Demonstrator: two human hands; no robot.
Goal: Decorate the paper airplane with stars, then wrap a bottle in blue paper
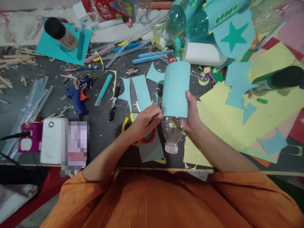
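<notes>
A clear plastic bottle (173, 129) lies cap toward me, its white cap (171, 148) pointing down at the table's front edge. Light blue paper (176, 90) is wrapped around its body. My right hand (193, 109) grips the wrapped bottle from the right, thumb on the paper and the other fingers hidden behind. At the paper's lower left edge, my left hand (148, 122) is closed with fingertips together; what they pinch, if anything, is hidden. Under that hand lie scissors (134, 100) with red and yellow handles, over light blue paper scraps (142, 88).
To the left are a blue glue gun (79, 98), a teal marker (104, 90), a black pen (114, 106), a white power bank (52, 141) and clear glue sticks (29, 110). Yellow paper sheets (218, 120) spread rightward. Paper-wrapped bottles (204, 23) and a white roll (204, 53) lie behind.
</notes>
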